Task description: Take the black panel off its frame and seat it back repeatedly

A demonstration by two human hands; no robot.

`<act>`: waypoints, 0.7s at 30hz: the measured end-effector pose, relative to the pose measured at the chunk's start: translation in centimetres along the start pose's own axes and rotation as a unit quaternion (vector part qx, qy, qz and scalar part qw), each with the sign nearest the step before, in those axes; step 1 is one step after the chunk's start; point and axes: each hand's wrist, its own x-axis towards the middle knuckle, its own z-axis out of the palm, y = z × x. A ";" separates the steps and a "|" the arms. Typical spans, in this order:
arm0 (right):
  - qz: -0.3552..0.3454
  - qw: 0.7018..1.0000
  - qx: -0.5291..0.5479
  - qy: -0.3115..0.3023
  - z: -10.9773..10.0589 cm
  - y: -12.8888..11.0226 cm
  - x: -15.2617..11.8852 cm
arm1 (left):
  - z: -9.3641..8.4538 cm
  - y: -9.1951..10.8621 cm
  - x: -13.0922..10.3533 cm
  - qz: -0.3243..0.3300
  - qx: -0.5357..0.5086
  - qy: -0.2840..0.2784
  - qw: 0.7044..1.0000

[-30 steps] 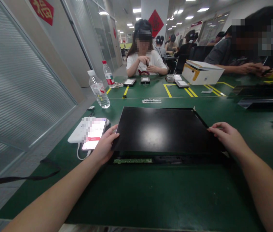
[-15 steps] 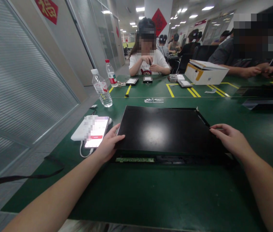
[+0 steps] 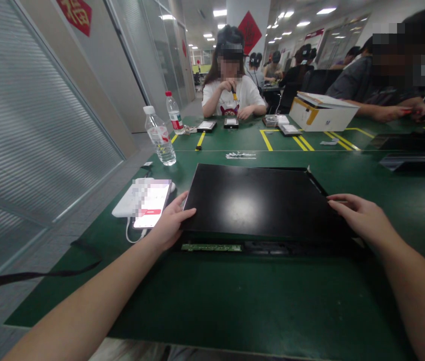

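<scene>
Between the two hands, a black panel (image 3: 261, 198) lies askew over a dark frame (image 3: 316, 183); left hand (image 3: 171, 220) grips the panel's left edge, thumb on top, fingers around the side; right hand (image 3: 363, 216) has thumb and fingertips drawn nearly together at the right edge, on panel, frame or both, cannot tell; on the wearer's side of both grips, a green circuit strip (image 3: 211, 247) shows uncovered; judged progress: panel loose, out of line with the frame; outstanding: the two are neither flush nor fully apart; fixings underneath hidden; phone (image 3: 153, 204) lies just beside the left grip, apparently uninvolved.
</scene>
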 end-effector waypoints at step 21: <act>-0.030 0.999 -0.010 -0.011 -0.4 0.0 -0.2 | 0.0 0.0 -0.1 0.015 0.013 -0.014 1.000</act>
